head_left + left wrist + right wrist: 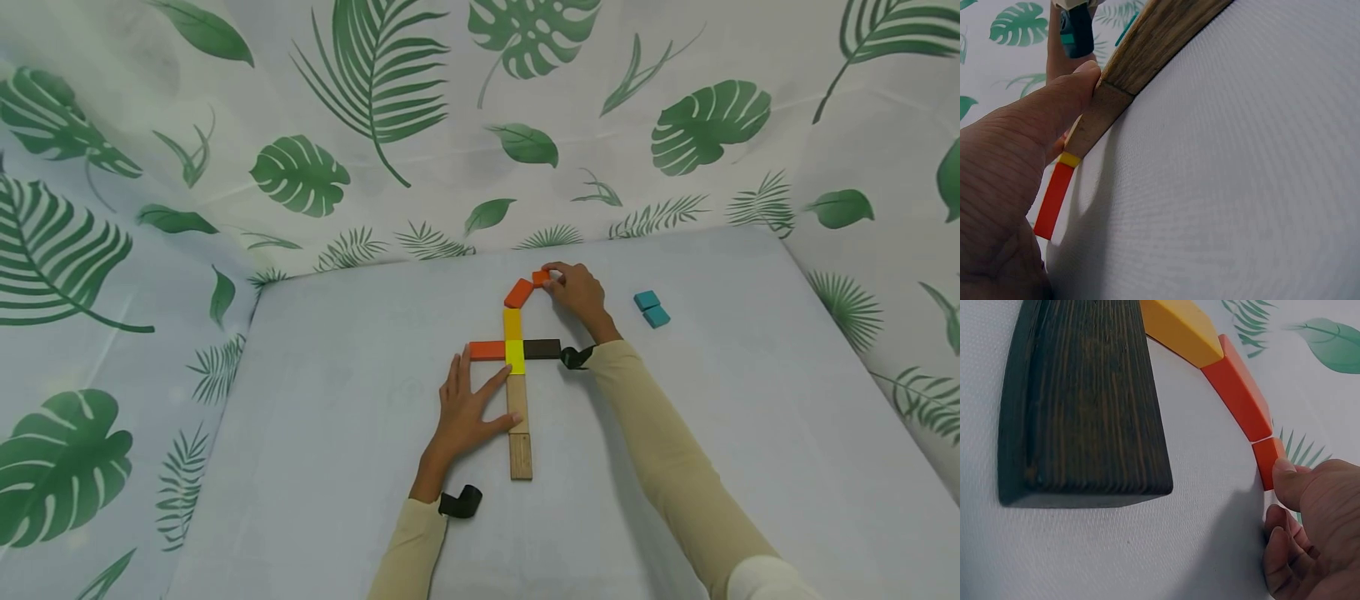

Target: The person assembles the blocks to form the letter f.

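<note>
Wooden blocks lie flat in a cross shape with a curved top. My right hand (577, 293) pinches a small orange block (540, 278) at the end of the curve, touching a longer orange block (518, 293). Below that come a yellow block (512, 323) and a bright yellow block (514, 357). A red block (487, 351) forms the left arm and a dark brown block (542, 349) the right. My left hand (463, 421) rests with spread fingers along the left side, its thumb at a light wood block (517, 403). Lowest is a brown wood block (521, 457).
Two teal blocks (651, 308) lie together on the white tabletop (337, 375), right of my right hand. A leaf-printed cloth (435, 183) hangs behind the table and at both sides. Each wrist carries a black camera strap (461, 502).
</note>
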A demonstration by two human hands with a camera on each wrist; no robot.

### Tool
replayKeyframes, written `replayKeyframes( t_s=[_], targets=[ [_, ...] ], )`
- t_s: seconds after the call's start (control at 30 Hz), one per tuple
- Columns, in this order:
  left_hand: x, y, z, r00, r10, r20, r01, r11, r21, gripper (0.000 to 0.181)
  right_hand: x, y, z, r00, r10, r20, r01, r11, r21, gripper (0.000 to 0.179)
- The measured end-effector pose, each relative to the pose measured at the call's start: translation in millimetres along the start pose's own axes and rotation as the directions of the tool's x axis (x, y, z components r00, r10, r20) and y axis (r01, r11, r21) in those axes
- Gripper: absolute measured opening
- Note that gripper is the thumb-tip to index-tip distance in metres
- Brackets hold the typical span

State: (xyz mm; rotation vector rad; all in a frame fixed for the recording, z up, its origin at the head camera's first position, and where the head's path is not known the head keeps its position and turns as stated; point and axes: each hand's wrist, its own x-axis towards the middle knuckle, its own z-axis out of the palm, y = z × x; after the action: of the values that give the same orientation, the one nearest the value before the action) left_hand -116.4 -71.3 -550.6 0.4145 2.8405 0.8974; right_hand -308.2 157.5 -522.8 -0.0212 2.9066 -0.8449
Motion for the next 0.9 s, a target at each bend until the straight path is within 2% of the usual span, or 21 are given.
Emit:
replayKeyframes(
  t_s=[0.57, 0.9],
  targets=[
    [-0.5, -0.2, 0.7, 1.000, 0.017, -0.019, -0.017, 1.000, -0.014, 0.075, 2.6, 3.2, 3.7, 1.000, -0.007, -0.018, 0.007, 1.000, -0.013, 0.039],
    [-1.0, 1.0, -0.5, 1.000, 0.016, -0.018, -0.016, 1.000, -0.011, 0.076, 2.6, 6.4, 7.0, 0.998, -0.040, -0.039, 0.039, 0.999, -0.025, 0.043]
  ],
)
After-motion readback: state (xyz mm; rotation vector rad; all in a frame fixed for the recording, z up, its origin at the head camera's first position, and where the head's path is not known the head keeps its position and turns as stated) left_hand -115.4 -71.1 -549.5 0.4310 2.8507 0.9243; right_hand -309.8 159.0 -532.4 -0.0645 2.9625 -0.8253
